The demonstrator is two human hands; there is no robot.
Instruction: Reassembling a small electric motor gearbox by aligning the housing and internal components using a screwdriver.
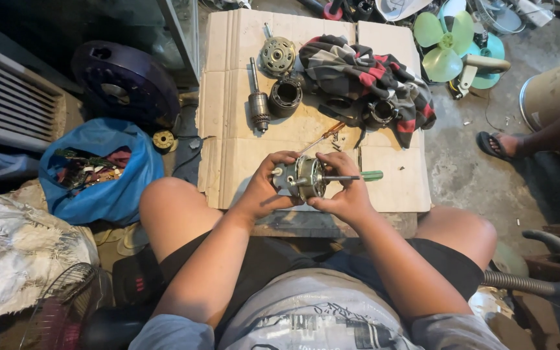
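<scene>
Flattened cardboard [384,185] covers the low table [332,223] in front of my knees, on a stained concrete floor [468,162] crowded with clutter; I see my left hand [264,188] wrapped around one side of a small round fan motor [303,176], its grip closed on the housing, while my right hand [345,191] pinches the other side, also closed on it; the motor sits in the air just above the near edge of the cardboard; a green-handled screwdriver [358,175] lies just beside my right fingers, though I cannot tell whether they touch it; farther back rest a rotor shaft [258,97], a ring-shaped stator [285,94] and a checked cloth [371,81]; a blue bag [108,188] slumps at my left; green fan blades [445,45] lie beyond the cardboard; another person's sandalled foot [497,144] shows at right.
</scene>
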